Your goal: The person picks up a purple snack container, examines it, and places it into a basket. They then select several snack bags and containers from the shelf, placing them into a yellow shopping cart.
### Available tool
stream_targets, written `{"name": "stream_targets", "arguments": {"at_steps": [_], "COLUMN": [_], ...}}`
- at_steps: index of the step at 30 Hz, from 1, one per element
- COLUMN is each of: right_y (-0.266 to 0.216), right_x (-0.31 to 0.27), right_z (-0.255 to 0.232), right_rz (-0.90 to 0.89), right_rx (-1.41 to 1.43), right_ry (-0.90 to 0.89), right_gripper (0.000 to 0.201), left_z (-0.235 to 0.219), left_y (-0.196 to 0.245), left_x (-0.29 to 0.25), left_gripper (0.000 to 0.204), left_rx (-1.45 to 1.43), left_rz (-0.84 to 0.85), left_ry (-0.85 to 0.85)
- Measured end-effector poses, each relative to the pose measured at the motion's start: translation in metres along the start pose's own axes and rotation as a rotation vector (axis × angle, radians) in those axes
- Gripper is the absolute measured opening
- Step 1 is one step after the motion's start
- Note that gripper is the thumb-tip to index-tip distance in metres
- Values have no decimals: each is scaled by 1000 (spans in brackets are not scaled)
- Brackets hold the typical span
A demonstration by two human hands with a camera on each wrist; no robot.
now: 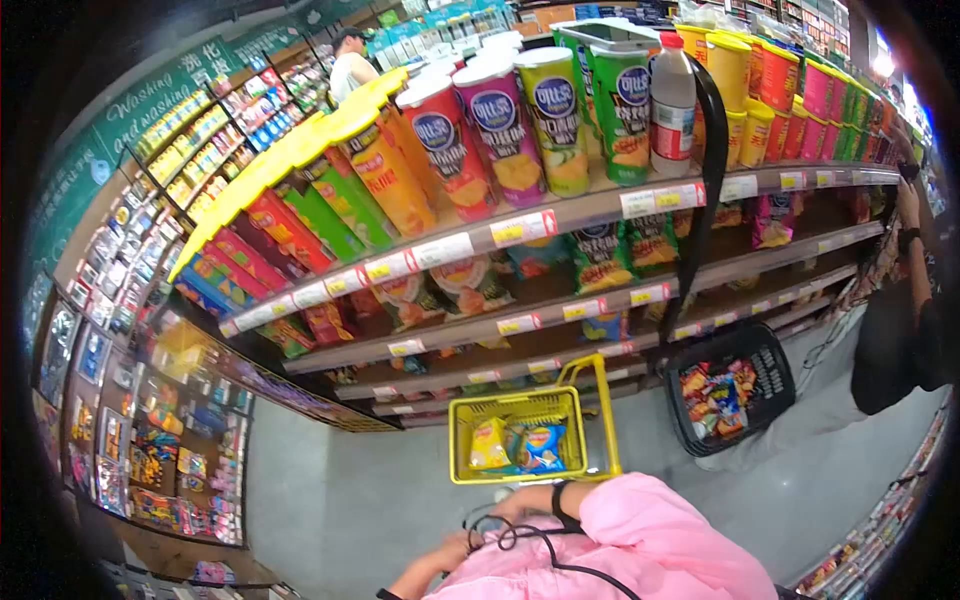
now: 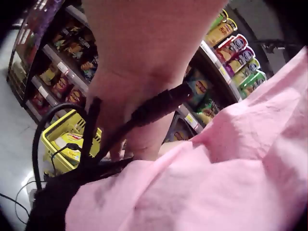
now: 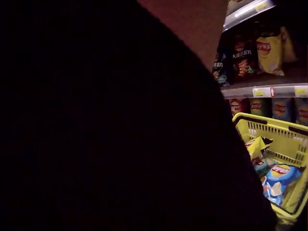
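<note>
Chip canisters (image 1: 500,130) on shelf, black basket (image 1: 735,385), white bottle (image 1: 672,105)

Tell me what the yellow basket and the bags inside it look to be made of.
Yellow basket: apparently moulded plastic, matt, with slotted lattice walls and a rigid rim. Yellow bag and blue bag: likely thin printed foil or plastic film, glossy, going by their crinkled, puffy surfaces and bright highlights.

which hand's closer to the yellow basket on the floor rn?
Right. The right hand is just below the near rim of the yellow basket in the head view. The left hand is farther down and left, by the black cable.
</note>
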State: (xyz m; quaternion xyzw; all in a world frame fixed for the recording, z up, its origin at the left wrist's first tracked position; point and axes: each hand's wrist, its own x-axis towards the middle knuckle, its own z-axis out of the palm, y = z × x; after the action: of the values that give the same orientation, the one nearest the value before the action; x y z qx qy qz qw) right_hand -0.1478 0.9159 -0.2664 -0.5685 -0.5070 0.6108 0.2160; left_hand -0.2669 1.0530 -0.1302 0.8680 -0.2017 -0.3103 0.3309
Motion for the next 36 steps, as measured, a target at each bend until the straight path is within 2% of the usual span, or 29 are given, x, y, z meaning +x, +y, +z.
{"name": "stream_targets", "arguments": {"at_steps": [1,2,5,6,7,9,11,13,14,17,19,21,23,24,25,26,27,28,29,30,31,33,34,35,36], "right_y": [-12,-6,-14,-24,-24,-24,-26,-27,-32,-11,-7,-2,8,17,25,52,69,97,65,74,76,46,28,24,21], "right_x": [-13,-7,-5,-19,-18,-16,-22,-34,-43,-35,-43,-40,-47,-51,-60,-64,-78,-94,-152,-192,-231,-325,-361,-381,-402], "right_z": [-3,2,1,8,10,14,20,19,21,28,28,26,16,3,-9,0,-20,-21,-32,-35,-42,-52,-49,-41,-33], "right_rz": [101,4,-143,-274,-278,-281,-257,-229,-185,-21,32,114,-1,72,142,-81,-32,-163,358,279,191,-139,-266,-139,-10], "right_rx": [160,78,95,147,101,11,16,12,-179,-477,-367,-416,-417,-407,-385,-454,143,321,517,414,476,671,694,620,547], "right_ry": [-50,115,-54,32,41,55,205,363,491,730,778,792,931,802,670,1218,1109,1314,1374,1599,1840,2306,2476,2496,2511], "right_gripper": [67,54,41,33,33,32,30,29,23,20,18,18,21,25,31,45,57,57,54,50,53,60,65,52,43], "left_z": [3,-1,7,8,8,6,11,13,14,0,-18,-29,-37,-31,-24,-21,-23,-28,-36,-43,-48,-64,-64,-63,-68], "left_y": [-4,-4,-9,-11,-10,-4,0,2,2,-1,22,19,23,30,28,30,31,33,34,29,30,34,22,6,-3], "left_x": [-3,0,2,4,5,5,6,5,3,1,3,9,28,35,47,56,64,67,68,70,67,63,65,70,70], "left_gripper": [21,21,22,22,23,23,21,19,18,16,17,22,30,37,35,33,32,32,33,41,44,52,57,63,63], "left_rx": [8,-6,-105,-150,-196,-202,-199,-238,-257,-480,-476,-445,-426,-473,-493,-472,-441,-460,-472,-443,-470,-480,-441,-404,-343], "left_rz": [67,38,-6,15,39,-59,-140,-137,-136,-189,-181,-119,-71,-141,-115,-92,-69,-138,-209,-261,-258,-258,-246,-234,-212], "left_ry": [70,13,-135,-155,-176,-197,-204,-128,-91,-261,-244,-237,-282,-279,-310,-318,-327,-368,-407,-486,-480,-429,-472,-522,-456]}}
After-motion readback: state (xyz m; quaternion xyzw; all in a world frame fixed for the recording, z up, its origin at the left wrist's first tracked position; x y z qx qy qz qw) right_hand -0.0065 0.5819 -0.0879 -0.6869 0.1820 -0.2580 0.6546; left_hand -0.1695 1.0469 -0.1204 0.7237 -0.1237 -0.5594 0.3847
